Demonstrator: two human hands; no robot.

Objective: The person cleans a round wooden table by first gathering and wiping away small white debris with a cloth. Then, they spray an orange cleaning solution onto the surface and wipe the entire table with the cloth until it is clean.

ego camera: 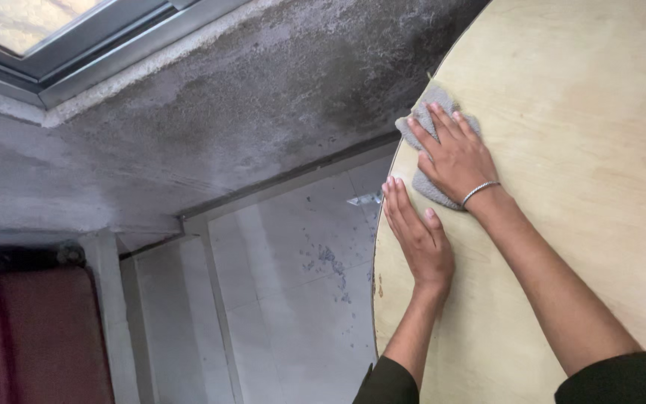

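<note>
- Head view looked down on a round, pale wooden table [562, 224], the landmark for everything below; its curved rim ran along the frame's left-centre.
- Nearest the camera, two dark sleeves [622, 378] sat over the table's near part, bare forearms reaching out from them.
- The left hand [420, 236] lay open and flat on the table just inside the rim, fingers straight and together, gripping nothing.
- Just beyond it, the right hand [454, 153] was spread open, palm down, pressing a grey cloth [431, 101] against the table top; a thin silver bracelet [480, 192] circled that wrist.
- The cloth lay crumpled at the table's far edge, partly hidden under the fingers, one corner reaching the rim.
- Below the table's rim, a pale tiled floor [285, 284] showed dark speckled marks.
- Farther from the table, a stained grey concrete wall [226, 97] rose from the floor.
- A dark red suitcase [39, 337] stood well apart from the table, against the wall.
- Farthest off, a metal window frame [91, 45] sat in the wall.
</note>
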